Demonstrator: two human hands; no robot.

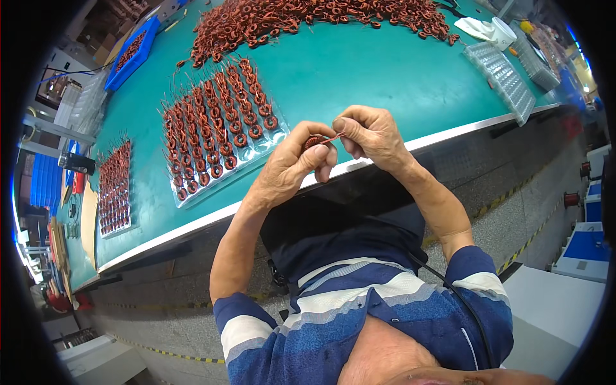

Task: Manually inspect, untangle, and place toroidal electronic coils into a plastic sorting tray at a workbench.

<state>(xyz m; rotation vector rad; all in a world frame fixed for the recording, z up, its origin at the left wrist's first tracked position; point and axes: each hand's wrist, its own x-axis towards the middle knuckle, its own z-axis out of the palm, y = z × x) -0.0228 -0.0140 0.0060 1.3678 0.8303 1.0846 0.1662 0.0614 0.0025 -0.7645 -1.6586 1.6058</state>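
Over the table's front edge, my left hand (292, 160) is closed around a copper-wound toroidal coil (314, 140). My right hand (373, 135) pinches the coil's wire leads, which stretch between the two hands. To the left of my hands lies a clear plastic tray (276, 142) filled with rows of similar coils (212, 122), their leads sticking up. A large heap of loose coils (308, 16) covers the far part of the green table (359, 70).
Farther left is a second filled tray of coils (115, 189). A blue bin (133, 54) stands at the far left. Clear trays (502, 77) are stacked at the right edge, near a white cup (502, 33) and a white cloth (475, 29). The table has a pale front edge (443, 135).
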